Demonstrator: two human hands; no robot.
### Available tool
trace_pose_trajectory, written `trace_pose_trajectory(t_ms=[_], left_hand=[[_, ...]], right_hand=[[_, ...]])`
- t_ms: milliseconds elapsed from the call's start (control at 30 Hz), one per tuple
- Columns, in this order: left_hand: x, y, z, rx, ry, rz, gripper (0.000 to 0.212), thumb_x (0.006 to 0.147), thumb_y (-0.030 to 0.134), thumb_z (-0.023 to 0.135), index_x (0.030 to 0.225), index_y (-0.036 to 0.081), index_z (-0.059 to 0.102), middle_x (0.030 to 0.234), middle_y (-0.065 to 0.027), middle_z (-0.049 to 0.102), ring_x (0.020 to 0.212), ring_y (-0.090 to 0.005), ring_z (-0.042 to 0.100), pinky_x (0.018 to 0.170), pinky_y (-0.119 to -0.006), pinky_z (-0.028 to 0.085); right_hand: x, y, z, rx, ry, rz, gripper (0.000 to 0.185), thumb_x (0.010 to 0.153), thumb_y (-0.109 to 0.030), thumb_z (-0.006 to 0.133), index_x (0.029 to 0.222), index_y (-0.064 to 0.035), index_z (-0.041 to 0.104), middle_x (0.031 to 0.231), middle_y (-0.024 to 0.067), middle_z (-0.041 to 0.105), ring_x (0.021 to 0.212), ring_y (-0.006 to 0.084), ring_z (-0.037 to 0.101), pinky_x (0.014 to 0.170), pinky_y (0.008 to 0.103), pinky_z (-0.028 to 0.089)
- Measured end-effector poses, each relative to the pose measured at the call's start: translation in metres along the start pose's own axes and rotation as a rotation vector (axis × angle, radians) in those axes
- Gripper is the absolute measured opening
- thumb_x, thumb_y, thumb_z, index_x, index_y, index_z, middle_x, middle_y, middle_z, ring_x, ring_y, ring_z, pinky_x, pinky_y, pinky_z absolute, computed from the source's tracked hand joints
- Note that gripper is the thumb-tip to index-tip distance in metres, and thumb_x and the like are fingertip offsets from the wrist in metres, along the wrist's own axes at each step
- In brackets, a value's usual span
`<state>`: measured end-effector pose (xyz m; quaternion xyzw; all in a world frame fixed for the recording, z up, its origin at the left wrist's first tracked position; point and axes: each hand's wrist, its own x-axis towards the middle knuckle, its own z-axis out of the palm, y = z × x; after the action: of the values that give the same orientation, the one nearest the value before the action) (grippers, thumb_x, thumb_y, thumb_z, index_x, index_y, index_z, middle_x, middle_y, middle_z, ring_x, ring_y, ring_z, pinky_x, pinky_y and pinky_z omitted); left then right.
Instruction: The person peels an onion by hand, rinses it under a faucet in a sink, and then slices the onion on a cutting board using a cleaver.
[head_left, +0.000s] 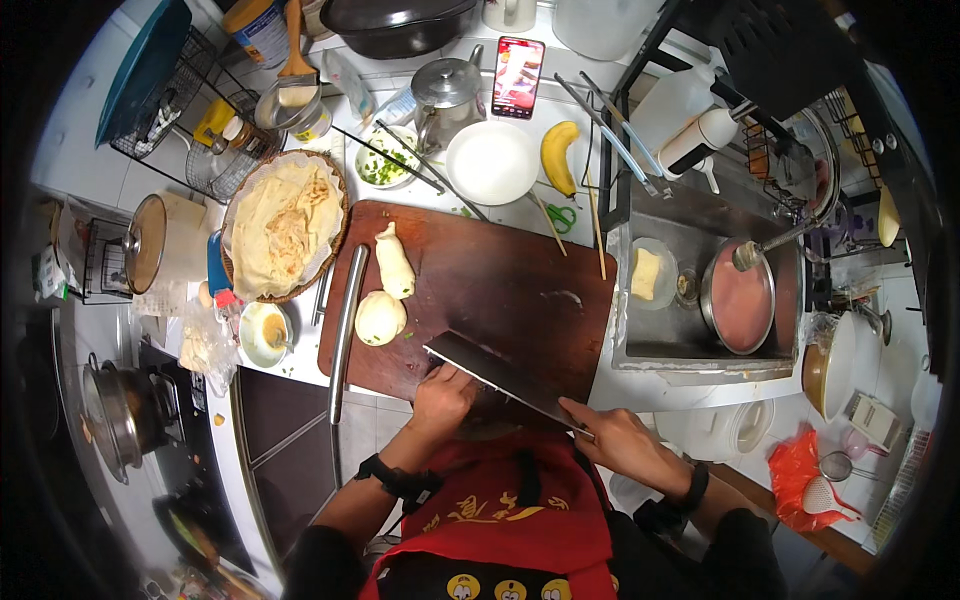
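Note:
My right hand (626, 444) grips the handle end of a broad dark cleaver (504, 379). The blade slants across the near edge of a brown wooden cutting board (495, 277). Close against the blade's far-left part is my left hand (444, 401), fingers curled; whether they pinch anything is hidden. On the board's left side lie an elongated roll of dough (394, 261) and a rounded dough piece (380, 319), touching or nearly so. A steel rolling pin (349, 330) lies along the board's left edge, its near end jutting past the counter.
Left of the board are a lined basket (341, 259) of flatbreads and a bowl (255, 352) of yellowish liquid. Behind it stand a bowl of chopped scallions (385, 159), a white plate (491, 163), a banana (559, 159) and a lit phone (517, 78). A sink (675, 352) adjoins at right.

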<state>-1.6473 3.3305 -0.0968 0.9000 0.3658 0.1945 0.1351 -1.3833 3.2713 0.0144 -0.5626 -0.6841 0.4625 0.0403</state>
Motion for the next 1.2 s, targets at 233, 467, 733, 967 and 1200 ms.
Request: trace_pose_trajectory(t_ms=[233,467,733,967,1200], left_hand=[[0.007,0.003,-0.001,0.006,0.122,0.003,0.015,0.068,0.004,0.064,0.083,0.002,0.068,0.096,-0.0034,0.061,0.090,-0.0208,0.058,0.067,-0.032,0.052],[-0.001,0.000,0.003,-0.056,0.095,-0.047,0.015,0.067,0.004,0.067,0.082,0.001,0.066,0.085,-0.0062,0.061,0.080,-0.0241,0.059,0.066,-0.034,0.052],[0.007,0.002,0.000,-0.025,0.123,0.006,0.014,0.068,0.004,0.066,0.082,0.001,0.067,0.089,-0.0061,0.062,0.083,-0.0229,0.060,0.067,-0.034,0.052],[0.001,-0.001,0.001,-0.046,0.082,-0.030,0.013,0.070,0.004,0.067,0.082,0.001,0.066,0.090,-0.0045,0.061,0.087,-0.0214,0.059,0.067,-0.032,0.052],[0.007,0.003,-0.004,0.007,0.084,0.004,0.018,0.068,0.004,0.066,0.086,0.002,0.067,0.091,-0.0036,0.061,0.089,-0.0203,0.059,0.069,-0.031,0.053]], right_hand=[[0.012,0.028,0.023,0.095,0.082,-0.001,0.055,0.078,-0.008,0.061,0.130,-0.0063,0.046,0.076,0.0230,0.062,0.065,0.0376,0.062,0.057,0.0414,0.050],[-0.007,0.016,0.008,0.058,0.046,-0.016,0.051,0.080,-0.007,0.060,0.129,-0.0073,0.049,0.073,0.0213,0.063,0.061,0.0353,0.063,0.056,0.0402,0.051],[0.010,0.026,0.021,0.069,0.048,0.021,0.055,0.079,-0.009,0.061,0.131,-0.0046,0.045,0.074,0.0227,0.062,0.063,0.0354,0.063,0.057,0.0397,0.051],[-0.010,0.014,0.009,0.120,0.004,0.019,0.054,0.081,-0.010,0.061,0.132,-0.0048,0.045,0.071,0.0241,0.061,0.063,0.0352,0.063,0.055,0.0385,0.050],[0.009,0.017,0.026,0.167,0.044,0.057,0.052,0.082,-0.010,0.060,0.131,-0.0035,0.045,0.073,0.0253,0.060,0.063,0.0373,0.062,0.057,0.0398,0.050]])
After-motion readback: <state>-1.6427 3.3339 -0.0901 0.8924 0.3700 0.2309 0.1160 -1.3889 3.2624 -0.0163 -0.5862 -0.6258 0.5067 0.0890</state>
